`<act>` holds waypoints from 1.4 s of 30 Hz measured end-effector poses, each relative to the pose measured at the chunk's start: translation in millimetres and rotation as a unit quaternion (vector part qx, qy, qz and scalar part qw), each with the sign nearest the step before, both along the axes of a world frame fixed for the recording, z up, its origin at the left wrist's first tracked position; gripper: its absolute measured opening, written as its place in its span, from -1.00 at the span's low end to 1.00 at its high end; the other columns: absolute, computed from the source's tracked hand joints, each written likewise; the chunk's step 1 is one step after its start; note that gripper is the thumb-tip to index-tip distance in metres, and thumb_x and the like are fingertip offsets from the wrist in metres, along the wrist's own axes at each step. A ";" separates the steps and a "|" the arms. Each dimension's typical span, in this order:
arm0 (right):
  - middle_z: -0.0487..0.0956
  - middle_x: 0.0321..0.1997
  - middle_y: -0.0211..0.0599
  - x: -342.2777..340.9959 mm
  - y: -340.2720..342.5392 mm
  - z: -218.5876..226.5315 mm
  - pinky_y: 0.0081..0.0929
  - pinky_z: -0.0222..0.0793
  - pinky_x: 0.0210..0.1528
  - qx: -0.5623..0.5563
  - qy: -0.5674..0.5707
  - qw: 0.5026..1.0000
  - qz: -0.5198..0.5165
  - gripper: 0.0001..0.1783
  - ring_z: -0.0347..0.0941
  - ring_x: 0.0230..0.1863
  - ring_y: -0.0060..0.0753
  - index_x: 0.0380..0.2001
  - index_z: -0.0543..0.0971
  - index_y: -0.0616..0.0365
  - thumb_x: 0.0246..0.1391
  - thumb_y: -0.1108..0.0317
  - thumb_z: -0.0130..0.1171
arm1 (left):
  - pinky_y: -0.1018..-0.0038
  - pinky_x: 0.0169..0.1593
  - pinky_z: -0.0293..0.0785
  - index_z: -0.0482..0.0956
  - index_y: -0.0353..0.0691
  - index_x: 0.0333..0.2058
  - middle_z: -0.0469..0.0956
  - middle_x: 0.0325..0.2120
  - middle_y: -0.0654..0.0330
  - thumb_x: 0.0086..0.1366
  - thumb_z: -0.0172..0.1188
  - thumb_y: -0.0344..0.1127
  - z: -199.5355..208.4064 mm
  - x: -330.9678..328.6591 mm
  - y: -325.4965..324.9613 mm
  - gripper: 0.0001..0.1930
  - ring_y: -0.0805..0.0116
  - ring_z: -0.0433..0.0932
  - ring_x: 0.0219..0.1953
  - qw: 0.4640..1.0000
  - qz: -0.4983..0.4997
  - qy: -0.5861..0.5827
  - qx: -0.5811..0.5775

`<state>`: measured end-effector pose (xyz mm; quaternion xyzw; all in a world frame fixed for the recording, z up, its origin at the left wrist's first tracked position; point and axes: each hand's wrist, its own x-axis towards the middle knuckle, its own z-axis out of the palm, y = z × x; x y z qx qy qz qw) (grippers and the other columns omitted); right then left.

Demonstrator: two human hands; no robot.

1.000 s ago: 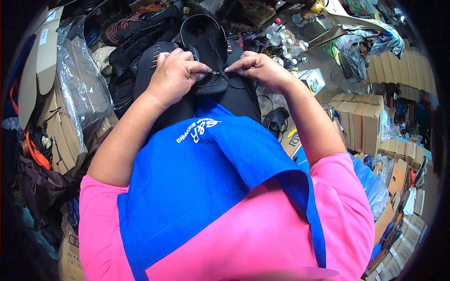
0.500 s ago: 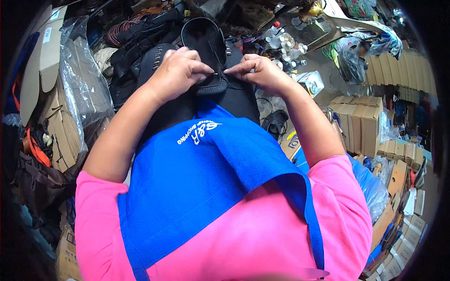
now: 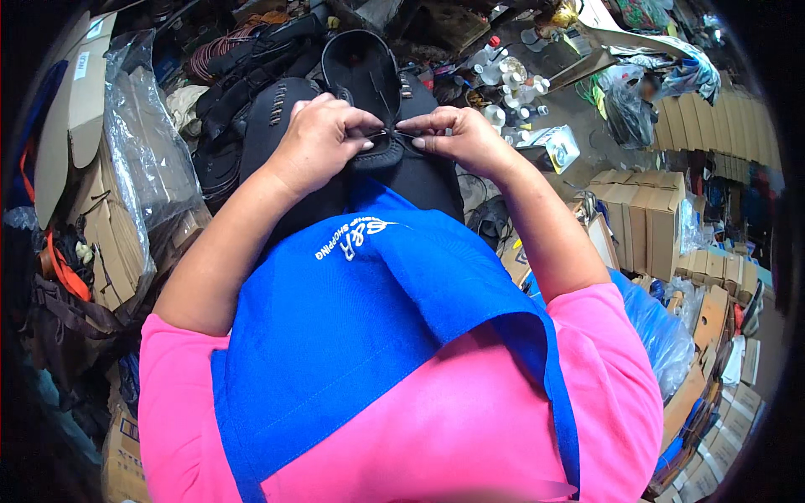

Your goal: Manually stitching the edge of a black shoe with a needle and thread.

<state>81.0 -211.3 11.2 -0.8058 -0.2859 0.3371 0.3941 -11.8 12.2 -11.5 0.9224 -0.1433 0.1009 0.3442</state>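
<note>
A black shoe (image 3: 356, 63) rests on my lap, its opening toward the far side and its stitched, gathered toe toward me. Over the toe, my left hand (image 3: 323, 134) pinches a thin thread (image 3: 391, 132) between thumb and forefinger. From the other side my right hand (image 3: 465, 138) pinches the thread too, its thumb and forefinger nearly meeting the left fingertips. A small crossing or knot of the thread seems to lie between them, too fine to make out. Under the shoe are my black-clad legs, with a blue apron (image 3: 335, 335) nearer me.
Black shoes or straps (image 3: 222, 163) are heaped at the left, beside clear plastic (image 3: 155, 142) and cardboard. Several bottles (image 3: 511, 80) and a square tin (image 3: 558, 149) stand at far right. Stacked cardboard boxes (image 3: 646, 222) line the right side.
My right thumb and fingers have closed in on the thread, and my two hands have come to pinch it from both sides. The shoe has barely moved.
</note>
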 end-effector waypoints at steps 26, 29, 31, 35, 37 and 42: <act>0.57 -0.49 -0.51 15.8 15.4 -22.0 -0.68 0.31 -0.34 0.067 0.175 0.980 -0.058 -0.87 0.40 -0.43 -0.72 -0.48 0.61 0.19 -0.07 0.40 0.35 | 0.29 -0.14 0.28 0.60 -0.08 -0.45 0.46 -0.42 0.26 -0.04 0.32 -0.33 13.3 37.3 10.5 -0.87 0.22 0.48 -0.24 0.995 0.012 -0.022 0.094; 0.57 -0.47 -0.50 17.3 14.7 -19.7 -0.68 0.33 -0.30 0.051 0.174 0.982 -0.058 -0.87 0.41 -0.41 -0.71 -0.47 0.59 0.19 -0.04 0.40 0.34 | 0.29 -0.15 0.28 0.60 -0.10 -0.45 0.48 -0.45 0.26 -0.02 0.32 -0.32 11.7 32.7 4.1 -0.88 0.23 0.50 -0.26 0.995 0.051 0.012 0.080; 0.58 -0.44 -0.49 17.0 15.7 -17.1 -0.67 0.35 -0.26 0.042 0.172 0.983 -0.046 -0.87 0.44 -0.38 -0.68 -0.46 0.57 0.19 0.00 0.40 0.32 | 0.28 -0.15 0.29 0.59 -0.12 -0.45 0.52 -0.48 0.23 0.03 0.31 -0.26 7.0 23.4 1.4 -0.87 0.22 0.51 -0.26 0.996 0.026 0.021 0.083; 0.57 -0.44 -0.49 17.8 17.3 -12.8 -0.68 0.35 -0.27 0.024 0.179 0.983 -0.044 -0.86 0.43 -0.36 -0.70 -0.47 0.57 0.19 -0.01 0.39 0.33 | 0.20 -0.15 0.30 0.59 -0.06 -0.41 0.54 -0.42 0.28 0.12 0.23 -0.20 9.2 18.0 -4.2 -0.88 0.22 0.52 -0.20 0.993 -0.024 0.053 0.103; 0.57 -0.44 -0.49 19.5 15.6 -12.1 -0.68 0.34 -0.28 0.014 0.176 0.983 -0.043 -0.86 0.43 -0.36 -0.70 -0.47 0.57 0.19 -0.01 0.39 0.33 | 0.20 -0.16 0.30 0.54 -0.06 -0.38 0.52 -0.40 0.27 0.15 0.18 -0.24 10.7 19.1 -2.8 -0.91 0.18 0.49 -0.18 0.990 -0.051 0.063 0.116; 0.51 -0.38 -0.54 26.6 -7.9 -12.5 -0.67 0.31 -0.21 0.064 0.191 0.978 -0.048 -0.81 0.38 -0.34 -0.71 -0.38 0.57 0.19 -0.02 0.34 0.34 | 0.19 -0.14 0.30 0.49 -0.06 -0.37 0.50 -0.39 0.24 0.17 0.12 -0.29 16.5 3.4 15.2 -0.94 0.15 0.46 -0.17 0.983 -0.052 0.057 0.164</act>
